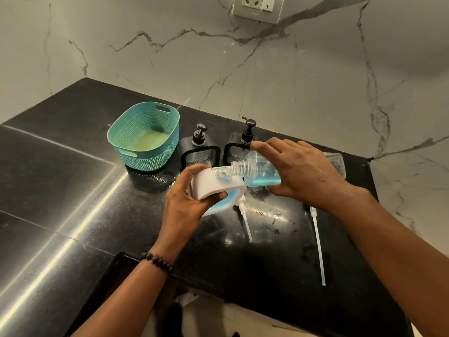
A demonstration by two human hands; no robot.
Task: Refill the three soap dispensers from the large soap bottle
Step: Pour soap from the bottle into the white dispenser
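My right hand (pixel 301 169) grips the large clear soap bottle (pixel 261 172), tipped on its side with blue soap inside. Its threaded neck touches the open mouth of a white-framed dispenser (pixel 213 184), which my left hand (pixel 187 193) holds tilted on the black counter. Blue soap shows low in that dispenser. Two black-framed dispensers stand behind, one (pixel 200 152) on the left and one (pixel 239 149) on the right, both with black pump heads on. Two white pump tubes lie on the counter, a short one (pixel 246 221) and a long one (pixel 318 246).
A teal perforated basket (pixel 143 136) stands at the back left of the black counter (pixel 73 190). Wet smears mark the counter by the tubes. A marble wall with a socket plate (pixel 257 7) rises behind. The counter's front edge drops off near me.
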